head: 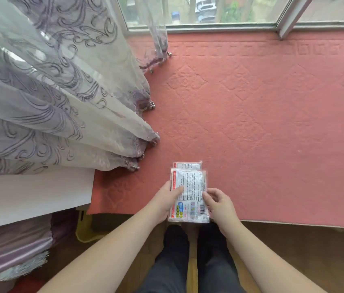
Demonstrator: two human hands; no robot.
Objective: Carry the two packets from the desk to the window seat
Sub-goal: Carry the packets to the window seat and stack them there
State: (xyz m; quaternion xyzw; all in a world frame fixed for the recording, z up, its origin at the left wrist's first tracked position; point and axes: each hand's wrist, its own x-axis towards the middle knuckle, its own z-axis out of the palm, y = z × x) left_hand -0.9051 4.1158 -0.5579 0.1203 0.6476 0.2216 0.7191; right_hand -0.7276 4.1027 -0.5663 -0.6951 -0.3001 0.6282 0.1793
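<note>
Both hands hold the two packets, stacked, over the near edge of the window seat [262, 123].

Left hand [163, 203]: its fingers lie under the stack, thumb [178, 190] laid across the printed face of the top packet [190, 195]. The grasp is on the stack's left edge.

Right hand [219, 205]: its fingers [208, 194] are curled and pinch the right edge of the top packet, beside the barcode.

The top packet is a clear-wrapped sheet with a white label, red border and small print. The lower packet [187, 165] shows only as a strip past the far end of the top one, beyond the fingertips. I cannot tell whether the stack touches the seat or is held just above it; its near end overhangs the seat's front edge.

The seat is covered in a pink quilted pad with an embossed diamond pattern. A sheer curtain [50, 92] with purple scrollwork hangs left of the left hand, its beaded hem resting on the pad. The window frame [219, 26] runs along the far side, well beyond the fingers. The person's dark trouser legs [173, 261] stand below the packets on a wooden floor [304, 250].
</note>
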